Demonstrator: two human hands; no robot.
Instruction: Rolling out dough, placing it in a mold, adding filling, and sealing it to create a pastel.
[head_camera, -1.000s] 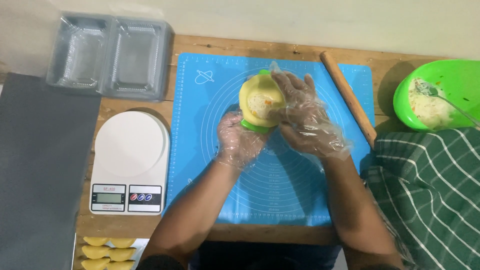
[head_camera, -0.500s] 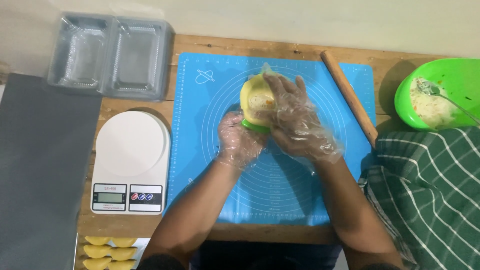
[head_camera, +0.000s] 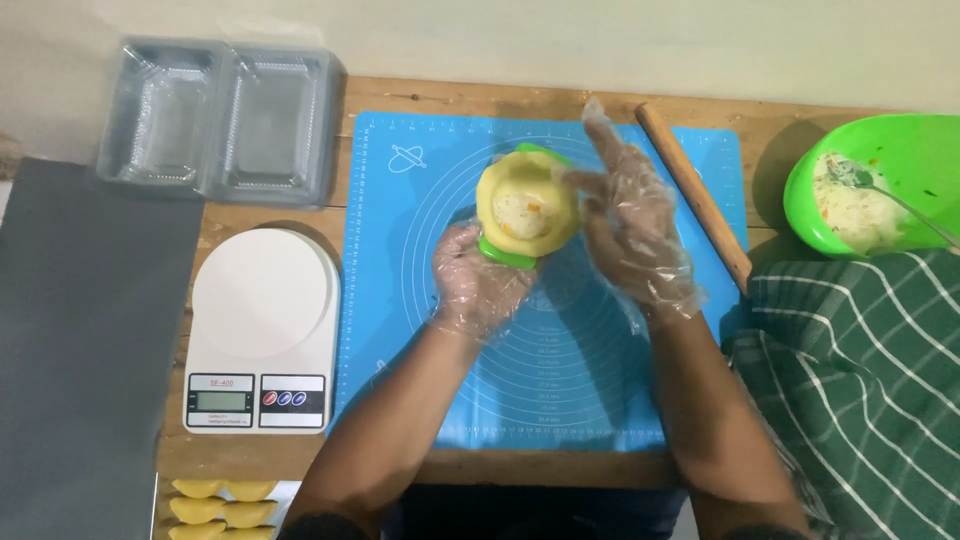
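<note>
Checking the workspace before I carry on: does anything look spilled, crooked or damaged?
Nothing stands out. The filling sits inside the yellow dough on the green mold, the rolling pin lies along the blue mat, and no spills show.

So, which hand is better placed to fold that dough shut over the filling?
Probably the right hand: it is open and free beside the yellow dough, fingers at its rim. The left hand is busy gripping the green mould from below.

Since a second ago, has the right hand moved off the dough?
Yes. The right hand has lifted off the dough and shifted right, toward the rolling pin, baring the filling. The left hand holds the green mould.
</note>
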